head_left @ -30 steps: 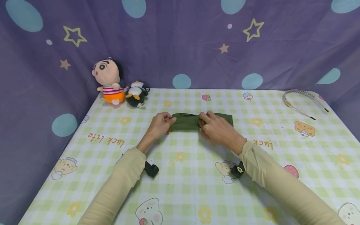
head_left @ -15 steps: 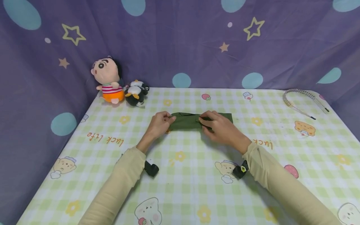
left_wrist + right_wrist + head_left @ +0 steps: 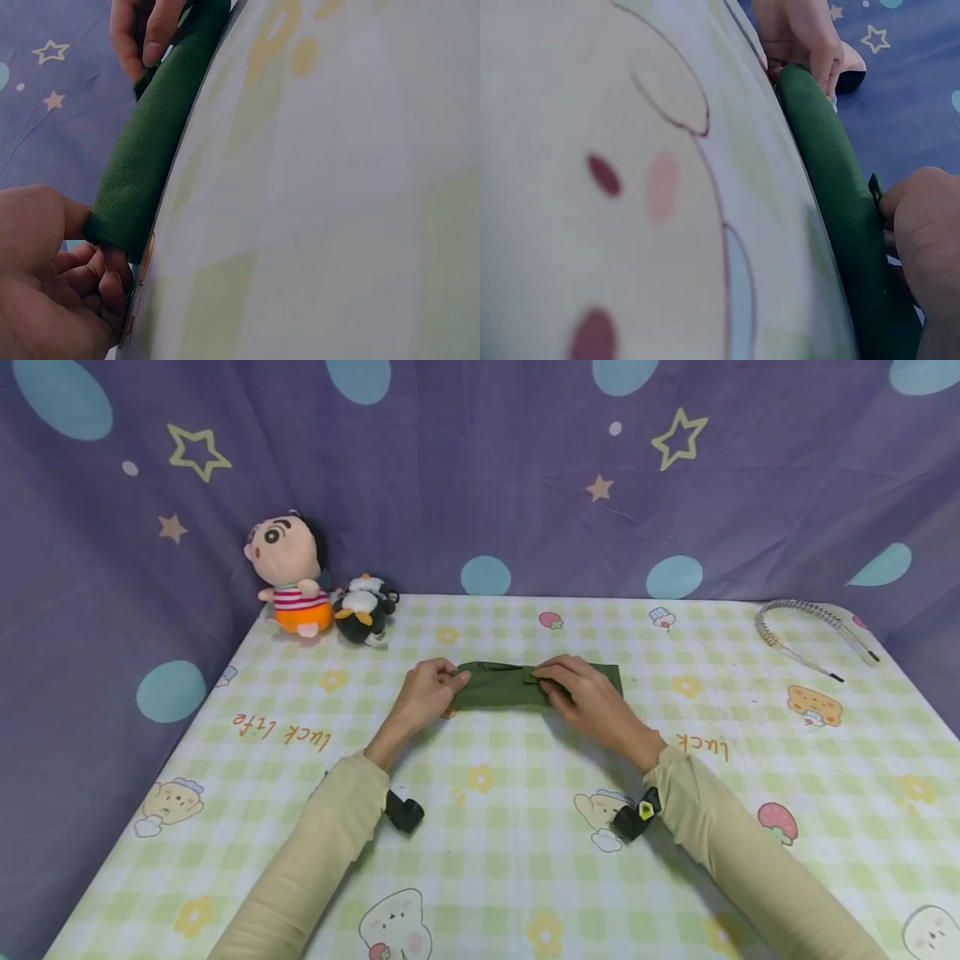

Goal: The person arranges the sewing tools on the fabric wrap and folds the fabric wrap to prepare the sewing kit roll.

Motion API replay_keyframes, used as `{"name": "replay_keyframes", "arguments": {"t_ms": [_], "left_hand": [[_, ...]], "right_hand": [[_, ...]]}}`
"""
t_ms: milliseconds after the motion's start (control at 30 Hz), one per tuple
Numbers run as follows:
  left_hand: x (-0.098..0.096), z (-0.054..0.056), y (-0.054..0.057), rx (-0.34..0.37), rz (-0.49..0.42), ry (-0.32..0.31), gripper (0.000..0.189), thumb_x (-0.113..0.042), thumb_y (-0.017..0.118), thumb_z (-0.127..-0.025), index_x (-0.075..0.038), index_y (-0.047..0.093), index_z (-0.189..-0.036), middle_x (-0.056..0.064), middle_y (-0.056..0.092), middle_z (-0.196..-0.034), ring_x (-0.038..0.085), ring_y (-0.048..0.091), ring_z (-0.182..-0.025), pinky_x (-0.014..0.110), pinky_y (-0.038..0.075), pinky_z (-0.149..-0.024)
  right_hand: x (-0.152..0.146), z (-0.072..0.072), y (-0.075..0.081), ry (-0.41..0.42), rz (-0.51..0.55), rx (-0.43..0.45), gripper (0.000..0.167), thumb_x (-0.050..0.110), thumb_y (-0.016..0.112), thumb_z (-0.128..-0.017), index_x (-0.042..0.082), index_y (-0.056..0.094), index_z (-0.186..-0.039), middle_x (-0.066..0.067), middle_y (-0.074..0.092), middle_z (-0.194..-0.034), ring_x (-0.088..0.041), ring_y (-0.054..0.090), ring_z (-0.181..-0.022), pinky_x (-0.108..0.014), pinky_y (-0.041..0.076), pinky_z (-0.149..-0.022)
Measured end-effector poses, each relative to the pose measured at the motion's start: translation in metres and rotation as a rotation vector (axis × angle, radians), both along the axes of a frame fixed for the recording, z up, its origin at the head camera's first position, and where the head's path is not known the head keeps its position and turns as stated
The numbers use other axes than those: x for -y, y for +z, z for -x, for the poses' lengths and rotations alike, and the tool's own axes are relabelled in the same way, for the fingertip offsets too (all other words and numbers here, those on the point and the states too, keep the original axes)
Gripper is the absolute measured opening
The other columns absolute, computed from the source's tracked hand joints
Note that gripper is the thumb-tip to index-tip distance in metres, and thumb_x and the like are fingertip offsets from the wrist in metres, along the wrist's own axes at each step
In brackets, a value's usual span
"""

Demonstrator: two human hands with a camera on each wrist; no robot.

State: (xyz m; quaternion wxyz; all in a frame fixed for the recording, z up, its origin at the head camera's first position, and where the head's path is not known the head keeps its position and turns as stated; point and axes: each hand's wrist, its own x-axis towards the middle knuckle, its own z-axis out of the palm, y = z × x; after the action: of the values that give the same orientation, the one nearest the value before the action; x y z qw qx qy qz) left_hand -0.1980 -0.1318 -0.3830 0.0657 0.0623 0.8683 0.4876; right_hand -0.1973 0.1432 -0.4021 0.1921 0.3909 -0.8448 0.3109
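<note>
A folded piece of dark green cloth (image 3: pixel 498 687) lies across the middle of the table, long side left to right. Its left end is pinched between the thumb and fingers of my left hand (image 3: pixel 426 695); in the left wrist view the thumb is on top of the cloth (image 3: pixel 154 150) and fingers curl under the end. My right hand (image 3: pixel 592 700) is over the right half, thumb and fingertips pinching a small raised flap on the upper face. The right wrist view shows that flap (image 3: pixel 875 187) standing up from the roll-like cloth near the fingers.
A plush doll (image 3: pixel 291 577) and a penguin plush (image 3: pixel 363 610) sit at the back left corner. A beaded headband (image 3: pixel 798 607) lies at the back right. The table (image 3: pixel 480 860) has a checked cover and meets a purple curtain (image 3: pixel 540 527) behind.
My right hand's fingers have straightened somewhat and shifted slightly on the cloth, with the small flap now showing at the fingertips. My left hand stays in place on the left end.
</note>
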Motion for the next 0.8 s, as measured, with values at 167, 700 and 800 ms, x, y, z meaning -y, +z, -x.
{"name": "replay_keyframes", "arguments": {"t_ms": [167,700,800], "left_hand": [[0.0002,0.0006,-0.0008,-0.008,0.011,-0.002,0.024,-0.024,0.059,-0.108,0.000,0.065,-0.107,0.004,0.052,-0.063,0.019,0.060,-0.055,0.035,0.050,-0.060],[0.0002,0.0001,-0.0006,-0.017,0.012,-0.005,0.024,-0.023,0.059,-0.108,0.000,0.064,-0.108,0.005,0.054,-0.065,0.018,0.059,-0.054,0.035,0.052,-0.062],[-0.0001,-0.0002,-0.0006,-0.017,0.009,-0.005,0.024,-0.022,0.059,-0.108,0.001,0.065,-0.108,0.005,0.054,-0.064,0.018,0.059,-0.054,0.035,0.052,-0.062]], "right_hand": [[0.0002,0.0004,-0.0009,0.009,0.020,-0.014,0.024,-0.003,0.071,-0.096,-0.002,0.071,-0.120,-0.015,0.066,-0.121,-0.030,0.064,-0.108,-0.043,0.055,-0.087],[-0.0005,0.0077,-0.0083,0.081,-0.007,-0.219,0.013,-0.009,0.070,-0.094,0.000,0.069,-0.103,-0.015,0.065,-0.114,-0.031,0.063,-0.101,-0.041,0.055,-0.085],[-0.0035,0.0081,-0.0101,0.102,-0.013,-0.224,0.015,-0.010,0.069,-0.094,0.001,0.070,-0.105,-0.015,0.066,-0.116,-0.031,0.062,-0.104,-0.042,0.055,-0.087]]}}
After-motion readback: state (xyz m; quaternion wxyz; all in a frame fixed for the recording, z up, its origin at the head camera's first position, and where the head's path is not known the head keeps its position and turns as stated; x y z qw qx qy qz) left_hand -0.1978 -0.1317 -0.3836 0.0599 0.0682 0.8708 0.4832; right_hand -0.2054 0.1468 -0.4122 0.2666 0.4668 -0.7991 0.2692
